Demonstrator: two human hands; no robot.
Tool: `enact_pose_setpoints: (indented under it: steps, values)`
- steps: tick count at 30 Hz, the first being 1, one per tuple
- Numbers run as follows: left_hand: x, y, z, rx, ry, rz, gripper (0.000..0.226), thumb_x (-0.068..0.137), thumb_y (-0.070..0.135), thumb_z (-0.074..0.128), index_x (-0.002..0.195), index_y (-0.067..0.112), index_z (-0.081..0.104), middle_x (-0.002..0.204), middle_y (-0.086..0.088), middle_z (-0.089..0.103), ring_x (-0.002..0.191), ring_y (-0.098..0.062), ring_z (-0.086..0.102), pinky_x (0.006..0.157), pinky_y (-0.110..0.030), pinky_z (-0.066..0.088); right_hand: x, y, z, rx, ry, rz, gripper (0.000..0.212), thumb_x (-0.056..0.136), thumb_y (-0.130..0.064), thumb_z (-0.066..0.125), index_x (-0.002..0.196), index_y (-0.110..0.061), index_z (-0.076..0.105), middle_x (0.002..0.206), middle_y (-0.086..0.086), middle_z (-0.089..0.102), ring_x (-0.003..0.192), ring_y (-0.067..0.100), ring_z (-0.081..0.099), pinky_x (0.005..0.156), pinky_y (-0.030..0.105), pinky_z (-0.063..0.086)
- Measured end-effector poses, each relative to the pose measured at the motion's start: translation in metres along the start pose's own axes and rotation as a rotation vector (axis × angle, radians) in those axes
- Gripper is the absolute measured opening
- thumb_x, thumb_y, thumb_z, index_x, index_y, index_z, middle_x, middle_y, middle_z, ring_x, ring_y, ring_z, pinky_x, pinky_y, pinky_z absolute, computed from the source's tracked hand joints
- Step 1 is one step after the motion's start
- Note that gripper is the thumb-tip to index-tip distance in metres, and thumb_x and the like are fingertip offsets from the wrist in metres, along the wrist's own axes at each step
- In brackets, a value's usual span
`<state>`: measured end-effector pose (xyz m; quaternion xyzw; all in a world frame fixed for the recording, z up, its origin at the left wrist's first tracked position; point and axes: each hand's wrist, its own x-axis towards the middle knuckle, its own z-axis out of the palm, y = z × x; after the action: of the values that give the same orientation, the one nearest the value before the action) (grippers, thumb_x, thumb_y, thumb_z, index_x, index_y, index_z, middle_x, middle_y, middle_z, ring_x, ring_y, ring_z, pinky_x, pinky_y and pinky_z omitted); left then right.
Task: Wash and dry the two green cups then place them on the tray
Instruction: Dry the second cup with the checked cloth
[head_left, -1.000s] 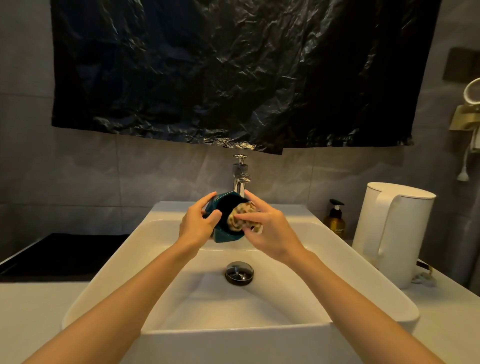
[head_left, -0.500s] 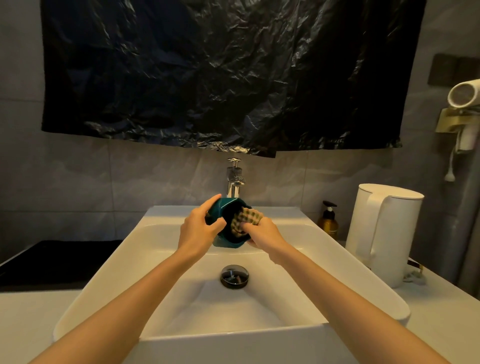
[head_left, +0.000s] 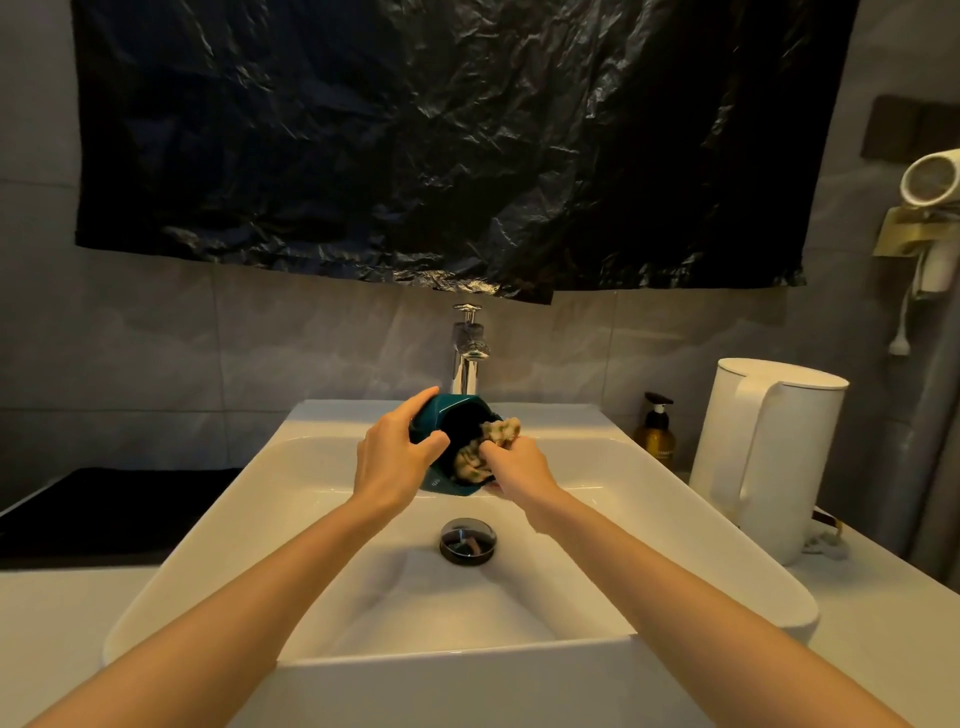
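A dark green faceted cup is held tilted over the white sink, its mouth facing me and to the right. My left hand grips its outer wall, thumb near the rim. My right hand holds a checked cloth and pushes it into the cup's mouth; part of the cloth sticks out past the rim. A second green cup is not in view. A black tray-like surface lies on the counter at the left.
A chrome tap stands behind the cup, no water running. The drain plug sits mid-basin. A brown pump bottle and a white kettle stand at the right. Black plastic sheeting covers the wall above.
My right hand has pushed the cloth deeper into the cup and turned lower along the rim. The cup stays in my left hand over the sink.
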<state>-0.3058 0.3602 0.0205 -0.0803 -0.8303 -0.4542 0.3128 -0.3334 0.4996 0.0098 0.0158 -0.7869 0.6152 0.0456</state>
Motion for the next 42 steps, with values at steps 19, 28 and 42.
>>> enact_pose_setpoints:
  steps: [19, 28, 42]
  values:
    - [-0.002, 0.003, 0.004, 0.031, -0.247, -0.002, 0.052, 0.091, 0.016, 0.055, 0.140, 0.028, 0.043, 0.127, -0.002, 0.057, 0.103, -0.013, 0.048, 0.086, -0.032, 0.051, 0.001, -0.004, -0.023, -0.759, 0.179, -0.516, 0.019, 0.091, -0.009, 0.048, 0.106, -0.009, 0.059, 0.101, 0.015, 0.066, 0.090, 0.031, 0.060, 0.074, 0.038, 0.052]
    - [0.003, -0.003, -0.004, -0.048, -0.173, -0.173, 0.046, 0.091, 0.017, 0.054, 0.135, 0.026, 0.048, 0.120, -0.007, 0.061, 0.107, -0.026, 0.055, 0.085, -0.050, 0.054, 0.003, -0.008, -0.025, -0.053, -0.299, -0.022, 0.024, 0.097, -0.020, 0.052, 0.117, -0.006, 0.055, 0.115, 0.012, 0.063, 0.110, 0.024, 0.059, 0.094, 0.033, 0.048]
    - [0.009, -0.005, -0.008, -0.106, -0.135, -0.278, 0.047, 0.092, 0.018, 0.055, 0.137, 0.028, 0.045, 0.127, -0.009, 0.058, 0.115, -0.031, 0.054, 0.086, -0.053, 0.053, 0.016, -0.011, -0.058, -0.577, 0.214, -0.309, 0.045, 0.099, -0.049, 0.033, 0.117, -0.012, 0.051, 0.112, 0.010, 0.046, 0.113, 0.027, 0.042, 0.095, 0.041, 0.040]
